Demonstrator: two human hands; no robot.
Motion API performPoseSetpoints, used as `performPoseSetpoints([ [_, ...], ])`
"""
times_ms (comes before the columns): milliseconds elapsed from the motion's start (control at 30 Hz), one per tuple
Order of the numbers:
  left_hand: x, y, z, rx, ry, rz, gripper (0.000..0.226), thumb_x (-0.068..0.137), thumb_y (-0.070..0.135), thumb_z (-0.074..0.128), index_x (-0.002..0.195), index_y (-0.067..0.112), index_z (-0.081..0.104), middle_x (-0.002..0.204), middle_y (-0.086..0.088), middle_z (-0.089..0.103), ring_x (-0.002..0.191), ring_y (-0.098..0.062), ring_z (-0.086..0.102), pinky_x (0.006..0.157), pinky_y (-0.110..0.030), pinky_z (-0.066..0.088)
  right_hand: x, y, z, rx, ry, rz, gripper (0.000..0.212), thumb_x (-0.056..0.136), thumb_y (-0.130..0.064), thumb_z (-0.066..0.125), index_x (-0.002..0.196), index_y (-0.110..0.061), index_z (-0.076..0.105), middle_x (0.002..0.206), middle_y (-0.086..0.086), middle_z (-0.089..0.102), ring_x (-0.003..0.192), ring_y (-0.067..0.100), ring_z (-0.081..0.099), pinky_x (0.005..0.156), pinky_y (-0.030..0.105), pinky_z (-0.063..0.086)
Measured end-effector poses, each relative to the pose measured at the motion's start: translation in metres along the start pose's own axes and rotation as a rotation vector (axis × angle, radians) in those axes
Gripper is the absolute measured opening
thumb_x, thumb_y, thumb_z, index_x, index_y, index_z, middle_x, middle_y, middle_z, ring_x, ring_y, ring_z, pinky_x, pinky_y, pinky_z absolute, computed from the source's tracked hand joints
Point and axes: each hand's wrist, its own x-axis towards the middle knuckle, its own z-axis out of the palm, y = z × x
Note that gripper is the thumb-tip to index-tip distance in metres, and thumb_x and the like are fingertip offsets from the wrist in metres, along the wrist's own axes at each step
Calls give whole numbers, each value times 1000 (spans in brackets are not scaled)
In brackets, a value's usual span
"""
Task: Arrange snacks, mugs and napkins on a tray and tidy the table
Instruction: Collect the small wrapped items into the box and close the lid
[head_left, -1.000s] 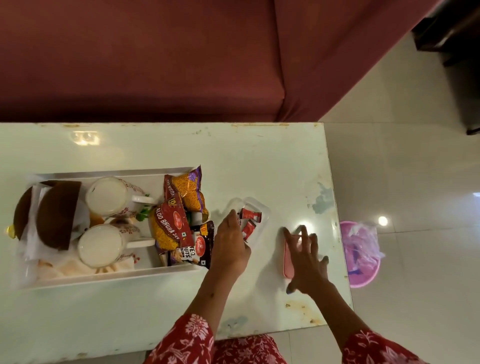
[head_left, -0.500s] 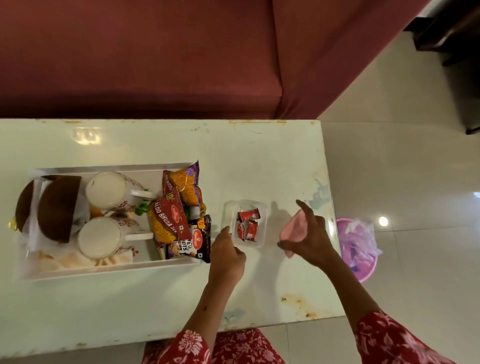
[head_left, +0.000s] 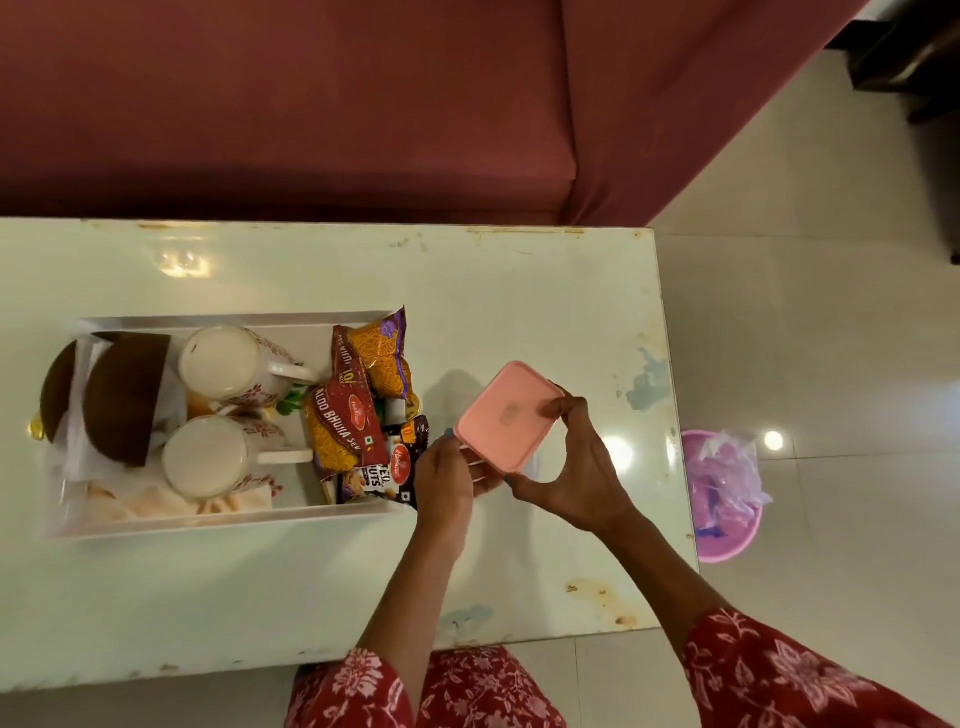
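A white tray (head_left: 223, 519) on the pale table (head_left: 519, 291) holds two white mugs (head_left: 221, 364) (head_left: 205, 457), several snack packets (head_left: 337, 431), brown coasters (head_left: 127, 395) and napkins (head_left: 78, 457). Just right of the tray, my right hand (head_left: 576, 467) holds a pink lid (head_left: 506, 415) flat over a small clear container, which the lid mostly hides. My left hand (head_left: 447, 483) grips the container's left edge under the lid.
A maroon sofa (head_left: 311, 104) runs along the table's far side. A pink bin with a plastic liner (head_left: 724, 493) stands on the tiled floor off the table's right edge. Rust marks spot the table's near right corner.
My right hand picked the pink lid up from the table and carried it left over the small container of red sachets. My left hand moved to the container's edge.
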Motion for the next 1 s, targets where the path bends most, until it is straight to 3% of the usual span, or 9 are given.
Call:
performPoseSetpoints([
  [100, -1, -2, -1, -88, -36, -50, 36, 99, 24, 32, 115, 1, 55, 90, -17, 67, 74, -24, 67, 59, -29, 57, 3, 3, -7, -89, -55, -39, 85, 54, -40, 82, 119, -10, 37, 113, -9, 43, 95, 9, 49, 72, 15, 43],
  [233, -3, -8, -2, -85, -51, 8, 44, 94, 42, 40, 119, 8, 52, 106, -18, 64, 90, -26, 66, 64, -31, 59, 6, 5, -10, -94, -128, -33, 89, 54, -38, 85, 123, -8, 38, 121, -1, 49, 104, 17, 53, 89, 25, 46],
  [367, -5, -13, -2, -18, -88, 86, 31, 91, 23, 52, 118, 7, 55, 110, -20, 63, 89, -28, 67, 65, -32, 60, 7, 5, -8, -53, -125, 32, 98, 48, -40, 90, 125, -11, 37, 122, -3, 48, 106, 11, 49, 90, 13, 41],
  [467, -8, -18, 3, 19, -104, 61, 31, 91, 20, 54, 117, 4, 57, 103, -17, 67, 88, -23, 67, 59, -23, 58, 10, 3, -8, -40, -117, 38, 109, 47, -36, 91, 134, -14, 30, 130, 0, 43, 112, 10, 46, 85, 1, 37],
  [500, -9, -19, 4, 20, -110, 43, 29, 90, 21, 55, 113, 3, 59, 100, -16, 67, 85, -21, 67, 59, -21, 57, 11, 2, -9, -56, -115, 37, 111, 46, -37, 90, 136, -15, 28, 133, 1, 42, 114, 11, 46, 87, 4, 39],
  [600, -10, -24, 6, 42, -117, -29, 27, 88, 23, 58, 107, 4, 61, 97, -14, 67, 85, -19, 65, 71, -27, 56, 12, -6, -11, -146, -101, 24, 116, 45, -49, 86, 139, -16, 27, 135, 2, 40, 120, 20, 46, 90, 36, 51],
  [667, -9, -27, 7, 73, -114, -58, 26, 86, 25, 60, 106, 8, 61, 102, -13, 67, 92, -20, 65, 79, -31, 54, 13, -9, -12, -242, -107, 15, 121, 43, -54, 84, 141, -13, 26, 137, 4, 39, 124, 22, 44, 91, 44, 50],
  [800, -12, -32, 7, 127, -132, -86, 36, 85, 27, 63, 114, 6, 59, 111, -12, 66, 104, -25, 62, 91, -39, 52, 14, -6, -12, -390, -170, 57, 133, 45, -52, 85, 147, -9, 13, 142, 9, 35, 126, 27, 43, 96, 47, 46],
  [1000, -15, -40, 4, 153, -77, -141, 26, 86, 16, 62, 106, -1, 62, 95, -14, 68, 88, -25, 66, 84, -35, 55, 17, 1, -11, -482, -238, 49, 117, 42, -54, 84, 138, -12, 30, 137, 4, 36, 123, 25, 44, 99, 39, 41],
])
